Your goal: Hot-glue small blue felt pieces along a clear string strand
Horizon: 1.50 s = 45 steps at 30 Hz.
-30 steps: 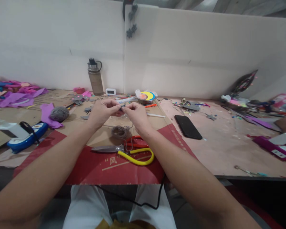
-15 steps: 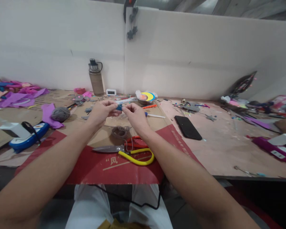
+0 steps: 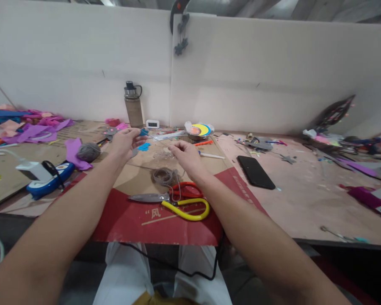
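Note:
My left hand (image 3: 127, 142) is closed in a pinch on a small blue piece (image 3: 144, 132), perhaps felt, at its fingertips. To its right, my right hand (image 3: 188, 156) pinches a thin thread (image 3: 158, 141) that stretches across the gap from the blue piece. Just below my left fingertips, another blue cut-out (image 3: 144, 147) lies on the brown cardboard (image 3: 138, 173). A loose coil of grey yarn (image 3: 163, 176) sits nearer to me, below both hands. Scissors with one red and one yellow handle (image 3: 187, 217) rest on the red part of the cardboard.
A grey yarn ball (image 3: 89, 151) and a blue power strip (image 3: 40, 190) are at the left. Behind stand a water bottle (image 3: 133, 111), a small white clock (image 3: 153, 124) and a metal bowl (image 3: 199, 137). A black phone (image 3: 255, 172) lies at the right.
My hands have drawn apart, with a thread now stretched between them; before, both were at the blue piece. The blue cut-out on the cardboard has come into view. The camera view has shifted slightly.

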Each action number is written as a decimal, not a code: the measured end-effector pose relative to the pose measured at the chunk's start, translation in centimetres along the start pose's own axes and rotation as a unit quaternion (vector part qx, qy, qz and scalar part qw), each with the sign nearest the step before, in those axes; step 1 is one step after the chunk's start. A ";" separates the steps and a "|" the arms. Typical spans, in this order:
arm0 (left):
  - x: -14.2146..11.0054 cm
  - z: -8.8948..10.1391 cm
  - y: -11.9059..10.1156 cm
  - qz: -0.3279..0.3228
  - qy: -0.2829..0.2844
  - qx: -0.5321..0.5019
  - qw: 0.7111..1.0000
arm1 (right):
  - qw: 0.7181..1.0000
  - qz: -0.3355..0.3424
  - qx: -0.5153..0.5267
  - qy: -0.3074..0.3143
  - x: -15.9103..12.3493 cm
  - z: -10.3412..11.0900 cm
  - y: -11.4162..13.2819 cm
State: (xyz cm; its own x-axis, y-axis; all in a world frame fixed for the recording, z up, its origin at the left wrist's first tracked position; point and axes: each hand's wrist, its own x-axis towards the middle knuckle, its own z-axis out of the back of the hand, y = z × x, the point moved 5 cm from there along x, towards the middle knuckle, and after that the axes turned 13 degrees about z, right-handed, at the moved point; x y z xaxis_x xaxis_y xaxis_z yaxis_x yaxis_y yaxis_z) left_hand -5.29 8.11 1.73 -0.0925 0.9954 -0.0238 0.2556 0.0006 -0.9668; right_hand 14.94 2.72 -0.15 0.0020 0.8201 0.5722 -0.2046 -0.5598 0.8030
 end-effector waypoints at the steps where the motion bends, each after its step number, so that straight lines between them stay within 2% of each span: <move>1: 0.4 0.5 0.0 0.001 -0.011 -0.005 1.000 | 1.000 -0.003 0.007 0.002 0.1 0.1 0.1; 5: 1.6 2.0 0.0 0.026 -0.057 0.001 0.998 | 0.998 -0.028 0.059 0.025 0.4 0.9 0.8; 9: 2.5 2.8 0.3 0.045 -0.079 -0.042 0.995 | 0.983 -0.070 0.159 0.055 0.6 1.8 2.2; 15: 2.9 3.5 0.5 0.068 -0.093 -0.081 0.990 | 0.950 -0.025 0.307 0.047 1.2 3.7 4.6; 21: 2.9 3.7 0.7 0.089 -0.095 -0.113 0.985 | 0.932 0.017 0.358 0.059 1.3 4.2 5.7; 25: 2.7 3.8 0.6 0.084 -0.106 -0.135 0.982 | 0.953 0.038 0.289 0.080 1.3 4.0 5.1; 28: 2.5 3.7 0.3 0.063 -0.100 -0.141 0.983 | 0.981 0.059 0.084 0.163 1.1 3.2 3.7; 31: 2.2 3.4 0.1 0.036 -0.091 -0.132 0.986 | 0.957 0.092 -0.153 0.228 0.7 2.0 2.5; 33: 2.2 3.2 0.0 0.022 -0.094 -0.116 0.989 | 0.944 0.098 -0.222 0.223 0.4 1.3 2.2; 36: 2.2 3.0 0.1 0.006 -0.100 -0.090 0.991 | 0.950 0.102 -0.228 0.189 0.1 0.4 2.4; 40: 2.3 2.7 0.4 -0.004 -0.081 -0.077 0.994 | 0.961 0.120 -0.202 0.146 -0.3 -0.3 2.5; 45: 2.1 2.4 0.6 0.013 -0.052 -0.092 0.994 | 0.968 0.124 -0.194 0.103 -0.2 -0.4 1.2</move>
State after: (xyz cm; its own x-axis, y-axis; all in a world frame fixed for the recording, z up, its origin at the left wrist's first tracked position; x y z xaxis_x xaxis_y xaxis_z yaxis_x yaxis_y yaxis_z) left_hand -7.62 10.00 0.48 -0.1804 0.9801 -0.0830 0.4300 0.0027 -0.9028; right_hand 14.34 1.97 0.63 -0.2815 0.6950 0.6616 -0.5264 -0.6883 0.4991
